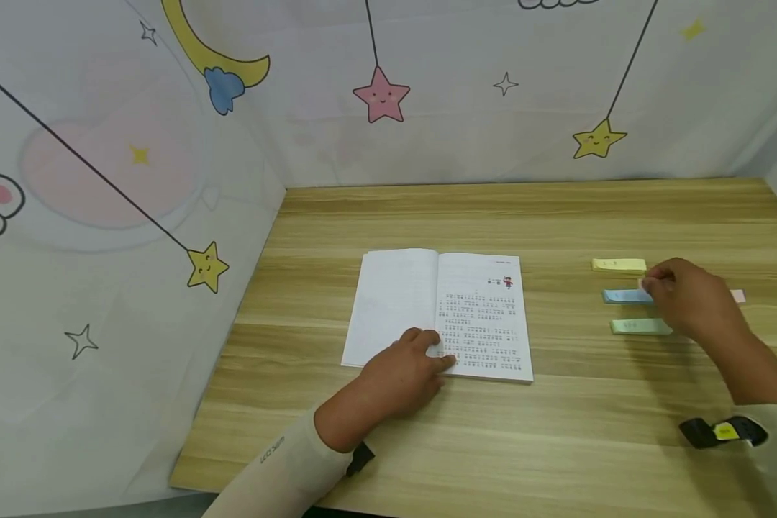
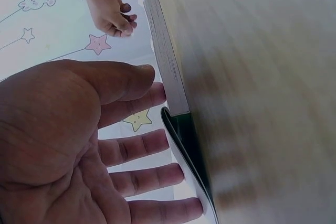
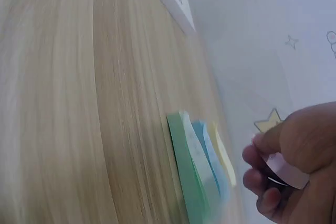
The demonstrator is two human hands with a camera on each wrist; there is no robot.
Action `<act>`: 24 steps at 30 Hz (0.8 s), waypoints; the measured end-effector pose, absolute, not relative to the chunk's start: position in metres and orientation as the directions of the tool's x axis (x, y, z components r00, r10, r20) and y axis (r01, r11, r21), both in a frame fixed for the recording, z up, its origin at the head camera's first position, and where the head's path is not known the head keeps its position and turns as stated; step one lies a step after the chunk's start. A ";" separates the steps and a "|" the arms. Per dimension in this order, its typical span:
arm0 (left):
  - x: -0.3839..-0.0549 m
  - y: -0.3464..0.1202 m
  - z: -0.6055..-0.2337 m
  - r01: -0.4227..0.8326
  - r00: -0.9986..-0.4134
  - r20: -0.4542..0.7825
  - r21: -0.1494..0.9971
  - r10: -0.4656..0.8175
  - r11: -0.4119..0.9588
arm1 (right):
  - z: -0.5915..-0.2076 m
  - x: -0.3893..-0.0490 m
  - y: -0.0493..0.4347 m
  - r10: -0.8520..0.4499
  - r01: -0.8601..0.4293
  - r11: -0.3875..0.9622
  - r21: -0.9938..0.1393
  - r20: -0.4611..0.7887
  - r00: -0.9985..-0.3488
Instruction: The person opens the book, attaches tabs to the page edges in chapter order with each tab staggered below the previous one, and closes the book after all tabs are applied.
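An open book (image 1: pixel 479 324) lies on the table, its left page blank and its right page printed with a small cartoon figure. My left hand (image 1: pixel 404 374) rests on the book's lower edge near the spine; in the left wrist view its fingers (image 2: pixel 139 148) reach straight out to the page edge. Over the right side of the table, my right hand (image 1: pixel 699 302) pinches a pink sticky note strip (image 3: pixel 287 172) between thumb and fingers. Beneath and beside it lie a yellow sticky note pad (image 1: pixel 618 265), a blue pad (image 1: pixel 624 296) and a green pad (image 1: pixel 637 327), the blue and green ones partly hidden.
A pink end (image 1: pixel 739 296) shows past the right hand; whether it lies on the table cannot be told. The wood-grain table (image 1: pixel 557 446) meets a white cloth (image 1: pixel 453 144) printed with stars and a moon at the back and left.
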State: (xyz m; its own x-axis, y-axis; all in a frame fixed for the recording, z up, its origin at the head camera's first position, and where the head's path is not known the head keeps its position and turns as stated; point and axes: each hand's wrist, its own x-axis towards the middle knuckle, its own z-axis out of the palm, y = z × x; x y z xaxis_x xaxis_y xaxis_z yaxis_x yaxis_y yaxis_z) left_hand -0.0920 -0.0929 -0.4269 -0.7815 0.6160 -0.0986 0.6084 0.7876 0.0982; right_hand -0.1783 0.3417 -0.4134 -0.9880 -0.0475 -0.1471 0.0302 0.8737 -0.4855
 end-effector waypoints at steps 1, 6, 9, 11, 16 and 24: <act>-0.092 -0.093 -0.427 0.609 -0.781 -0.097 0.098 0.617 0.787 | -0.414 -0.181 0.337 -0.073 0.016 0.860 -0.511 -0.154 -0.985; -0.092 -0.093 -0.427 0.611 -0.781 -0.089 0.101 0.619 0.785 | -0.420 -0.196 0.313 -0.131 0.003 0.798 -0.602 -0.179 -0.975; -0.092 -0.094 -0.427 0.611 -0.780 -0.089 0.104 0.619 0.785 | -0.424 -0.206 0.300 -0.143 0.000 0.774 -0.633 -0.175 -0.974; -0.092 -0.094 -0.427 0.609 -0.781 -0.093 0.106 0.618 0.786 | -0.426 -0.213 0.292 -0.153 -0.008 0.764 -0.645 -0.169 -0.974; -0.092 -0.094 -0.428 0.612 -0.780 -0.088 0.101 0.619 0.785 | -0.429 -0.227 0.270 -0.169 -0.022 0.747 -0.665 -0.157 -0.973; -0.092 -0.094 -0.427 0.609 -0.782 -0.088 0.104 0.617 0.786 | -0.433 -0.243 0.245 -0.161 -0.007 0.731 -0.682 -0.163 -0.974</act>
State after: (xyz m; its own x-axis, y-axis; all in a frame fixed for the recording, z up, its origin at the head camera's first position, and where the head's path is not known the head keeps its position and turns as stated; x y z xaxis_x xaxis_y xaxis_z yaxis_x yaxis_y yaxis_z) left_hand -0.0920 -0.0939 -0.4274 -0.7820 0.6171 -0.0878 0.6090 0.7864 0.1036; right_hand -0.2434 0.2455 -0.4335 -0.9736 -0.1605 -0.1626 -0.0067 0.7313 -0.6821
